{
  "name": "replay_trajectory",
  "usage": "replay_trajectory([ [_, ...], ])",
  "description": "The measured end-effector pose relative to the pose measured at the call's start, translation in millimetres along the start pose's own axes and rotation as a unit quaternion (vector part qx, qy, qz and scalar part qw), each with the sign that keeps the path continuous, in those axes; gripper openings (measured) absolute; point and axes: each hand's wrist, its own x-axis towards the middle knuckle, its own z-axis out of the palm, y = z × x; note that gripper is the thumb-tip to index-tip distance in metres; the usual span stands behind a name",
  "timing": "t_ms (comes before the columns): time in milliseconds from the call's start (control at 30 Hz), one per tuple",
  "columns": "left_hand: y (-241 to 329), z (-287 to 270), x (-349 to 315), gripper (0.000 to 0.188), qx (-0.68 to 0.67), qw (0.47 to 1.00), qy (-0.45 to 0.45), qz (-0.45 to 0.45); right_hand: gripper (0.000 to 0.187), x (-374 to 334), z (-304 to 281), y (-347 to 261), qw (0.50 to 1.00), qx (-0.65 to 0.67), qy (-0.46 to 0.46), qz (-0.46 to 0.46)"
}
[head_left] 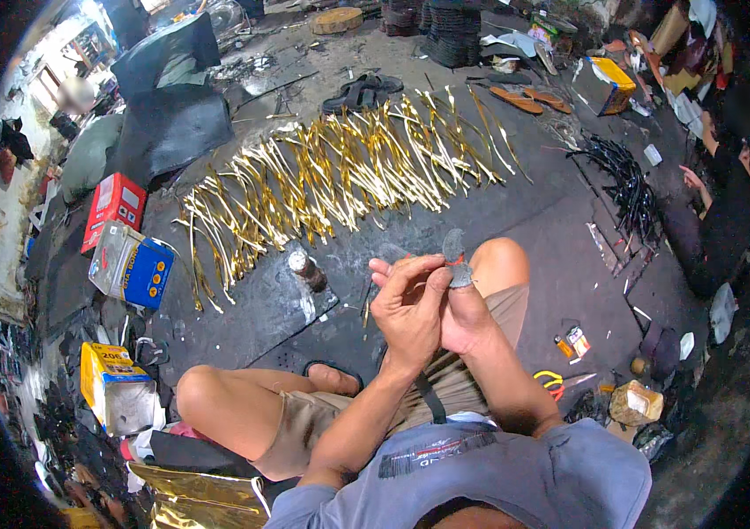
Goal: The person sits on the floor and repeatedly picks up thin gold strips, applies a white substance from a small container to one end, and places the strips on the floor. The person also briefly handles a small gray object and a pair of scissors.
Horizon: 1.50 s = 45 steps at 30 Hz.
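My left hand point(406, 304) and my right hand point(465, 319) meet in front of my lap. Between them is a small, rough grey curved piece point(453, 243) with red at its middle; its exact kind cannot be made out. The thumb and forefinger of my left hand pinch at its edge. My right hand is closed at its lower part, most of those fingers hidden behind the left hand. A narrow black strap point(429, 398) hangs below the hands over my shorts. Beyond them, many gold and cream strips point(349, 163) lie in a wide row on the dark floor mat.
A short metal post point(306, 270) stands left of my hands. Boxes, one blue and yellow point(133, 264), line the left. At right lie yellow-handled scissors point(560, 384), a lighter point(564, 346) and a black strip bundle point(623, 189). Another person point(732, 207) sits far right.
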Motion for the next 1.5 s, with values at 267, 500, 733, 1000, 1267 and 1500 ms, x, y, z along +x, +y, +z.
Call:
replay_trajectory([
  [267, -29.7, -11.7, -2.1, 0.011, 0.06, 0.993, 0.04, 0.091, 0.05, 3.8, 4.4, 12.7, 0.999, 0.041, 0.035, -0.005],
  [500, -16.3, -8.2, -4.8, 0.009, 0.0, 0.998, 0.013, 0.054, 0.05, 2.7, 16.6, 18.8, 0.99, -0.052, 0.116, -0.069],
  [733, -16.9, -6.3, 2.0, 0.02, -0.064, 0.995, -0.067, 0.048, 0.044, 7.0, 1.0, 37.6, 0.914, -0.256, 0.213, -0.231],
  [1000, -28.6, -25.1, 5.2, 0.017, -0.054, 0.996, -0.065, -0.025, 0.065, 18.4, 5.1, 15.0, 0.756, -0.425, 0.307, -0.392],
  [1267, -25.6, -9.5, 3.7, 0.004, 0.101, 0.994, 0.015, 0.041, 0.066, 7.8, 4.5, -5.5, 0.662, -0.535, 0.345, -0.396],
  [1500, -2.1, 45.7, -36.5, 0.02, 0.32, 0.896, -0.234, 0.199, 0.05, -63.6, -20.9, -47.8, 0.356, -0.702, 0.419, -0.454],
])
